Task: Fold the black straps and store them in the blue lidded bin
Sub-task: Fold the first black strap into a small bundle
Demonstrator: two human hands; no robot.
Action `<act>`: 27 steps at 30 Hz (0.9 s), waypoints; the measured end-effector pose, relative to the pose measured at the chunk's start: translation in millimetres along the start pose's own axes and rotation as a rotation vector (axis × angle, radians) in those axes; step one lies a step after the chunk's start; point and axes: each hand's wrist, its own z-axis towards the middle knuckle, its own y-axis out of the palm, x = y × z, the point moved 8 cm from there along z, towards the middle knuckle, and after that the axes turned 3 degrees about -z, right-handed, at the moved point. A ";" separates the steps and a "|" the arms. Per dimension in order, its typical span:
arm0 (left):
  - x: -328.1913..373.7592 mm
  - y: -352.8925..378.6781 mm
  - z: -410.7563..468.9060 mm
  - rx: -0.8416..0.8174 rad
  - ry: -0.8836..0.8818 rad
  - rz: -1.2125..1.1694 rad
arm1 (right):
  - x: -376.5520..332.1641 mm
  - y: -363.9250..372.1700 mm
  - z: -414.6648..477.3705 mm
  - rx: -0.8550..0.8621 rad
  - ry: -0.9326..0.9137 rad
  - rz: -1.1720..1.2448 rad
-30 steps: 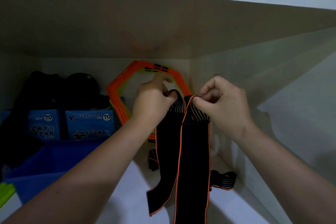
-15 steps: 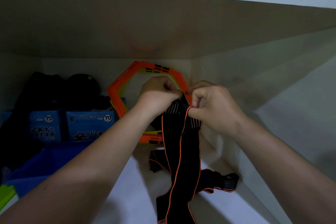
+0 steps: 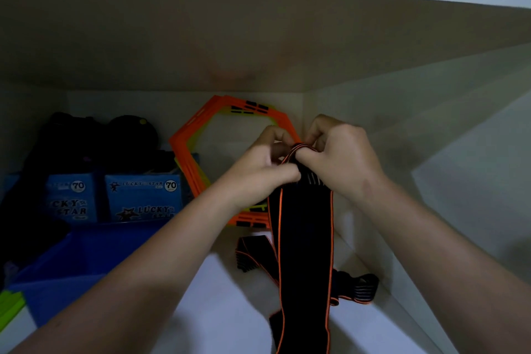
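Our left hand (image 3: pixel 258 174) and right hand (image 3: pixel 343 165) pinch the folded top of the black strap (image 3: pixel 304 238). We cannot tell what the blue bin (image 3: pixel 66 267) beside them holds.

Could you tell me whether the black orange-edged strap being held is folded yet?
Mostly unfolded: left hand and right hand pinch the top of the black orange-edged strap, which hangs down long.

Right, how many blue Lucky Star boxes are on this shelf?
2. The left box stands at the back left; the right box beside it, by the orange hexagonal frames. Dark items may hide more.
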 end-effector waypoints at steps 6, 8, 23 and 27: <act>-1.1 6.0 -1.7 0.147 0.170 0.133 | -6.6 8.7 -3.6 -0.014 -0.046 0.007; 1.5 5.9 -3.5 0.216 0.182 0.159 | -6.8 10.6 -7.5 -0.035 -0.072 0.092; 4.1 -8.7 -5.4 0.445 0.214 0.372 | 3.0 22.2 -16.8 -0.066 -0.090 0.090; -3.4 -21.0 -3.5 0.496 0.186 0.368 | -1.3 17.4 -15.6 -0.064 -0.143 0.199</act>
